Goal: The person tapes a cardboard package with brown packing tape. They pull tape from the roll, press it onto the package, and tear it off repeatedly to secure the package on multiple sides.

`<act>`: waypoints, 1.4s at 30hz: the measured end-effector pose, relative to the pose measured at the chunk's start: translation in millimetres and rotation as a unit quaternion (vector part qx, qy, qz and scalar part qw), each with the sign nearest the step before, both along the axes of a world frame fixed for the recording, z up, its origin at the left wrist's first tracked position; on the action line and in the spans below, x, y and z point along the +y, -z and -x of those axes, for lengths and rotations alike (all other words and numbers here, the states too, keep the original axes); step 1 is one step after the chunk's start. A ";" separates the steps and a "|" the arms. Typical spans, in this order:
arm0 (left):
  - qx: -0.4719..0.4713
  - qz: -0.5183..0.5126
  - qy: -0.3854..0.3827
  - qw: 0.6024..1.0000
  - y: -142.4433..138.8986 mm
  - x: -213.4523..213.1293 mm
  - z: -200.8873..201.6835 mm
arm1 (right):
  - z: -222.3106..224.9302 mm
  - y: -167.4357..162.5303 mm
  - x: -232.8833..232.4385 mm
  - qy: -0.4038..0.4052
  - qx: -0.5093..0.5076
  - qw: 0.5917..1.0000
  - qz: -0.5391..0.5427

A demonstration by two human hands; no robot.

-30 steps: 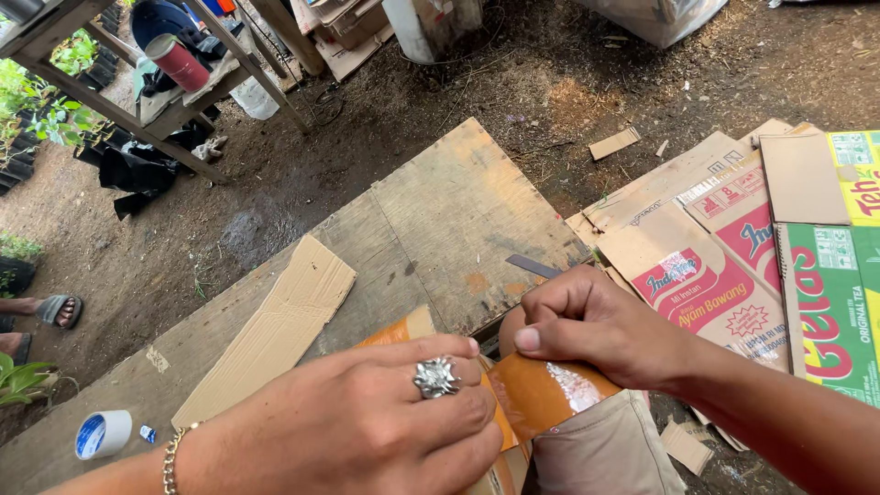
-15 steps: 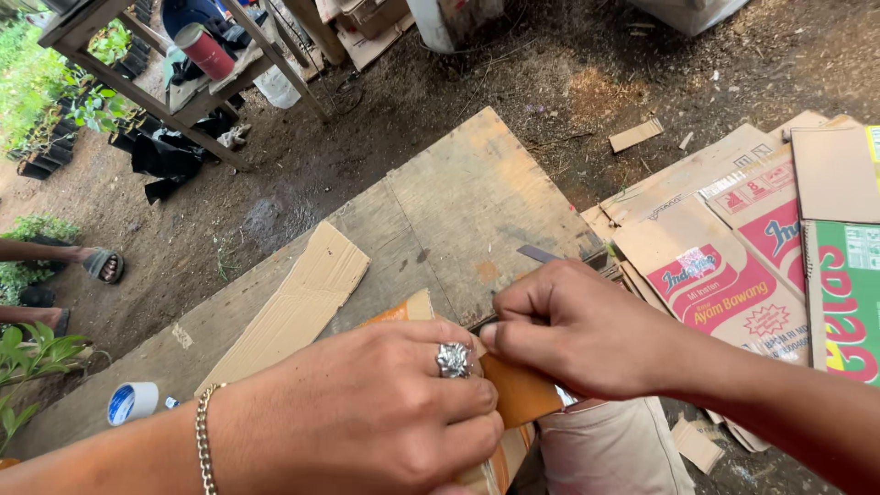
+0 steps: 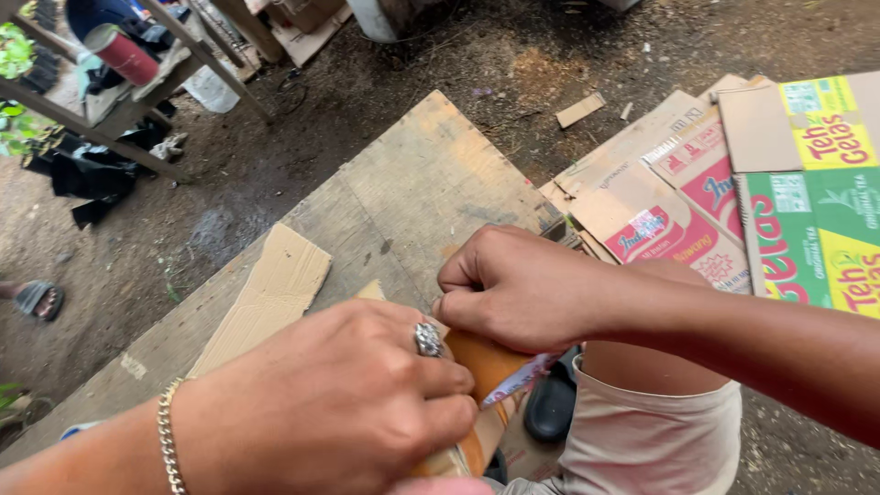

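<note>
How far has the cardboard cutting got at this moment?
Looks done: a plain cardboard strip lies loose on the wooden board. In hand: the left hand presses an orange cardboard piece down while the right hand grips a blade; how far the cut runs is hidden. Probably left: flattened boxes stacked at the right, seemingly uncut.

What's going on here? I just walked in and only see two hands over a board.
A person works over a weathered wooden board set on dirt ground. The left hand, wearing a silver ring, presses down an orange-printed cardboard piece. The right hand is fisted around a knife whose blade lies against that cardboard. A plain brown cardboard strip lies alongside.
</note>
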State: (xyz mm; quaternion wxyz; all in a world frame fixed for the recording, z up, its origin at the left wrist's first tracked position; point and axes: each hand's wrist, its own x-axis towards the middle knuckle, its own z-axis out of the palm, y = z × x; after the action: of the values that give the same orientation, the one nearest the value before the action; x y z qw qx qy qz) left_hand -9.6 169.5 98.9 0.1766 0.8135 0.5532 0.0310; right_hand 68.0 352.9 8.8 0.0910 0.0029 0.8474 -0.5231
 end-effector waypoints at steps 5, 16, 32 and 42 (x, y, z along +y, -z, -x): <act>-0.006 0.032 -0.016 0.999 -0.8 10.4 6.9 | -4.7 42.1 18.3 0.046 -0.006 0.984 0.170; -0.035 -0.039 -0.005 0.999 -13.3 14.5 15.4 | 27.2 193.5 49.6 0.033 0.330 0.795 -0.508; -0.058 -0.132 0.014 0.990 -11.3 2.9 3.3 | 27.5 168.5 74.3 0.191 0.126 0.908 -0.352; -0.006 -0.167 -0.005 0.986 -12.1 -2.8 6.5 | -91.8 24.6 51.0 0.153 0.170 0.971 0.071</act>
State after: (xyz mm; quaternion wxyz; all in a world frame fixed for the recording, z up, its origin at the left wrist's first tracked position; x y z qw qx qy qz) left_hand -16.1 166.8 111.1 0.0417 0.8288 0.5431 0.1282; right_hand 159.8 403.9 -15.8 -0.1355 0.0369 0.8007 -0.5824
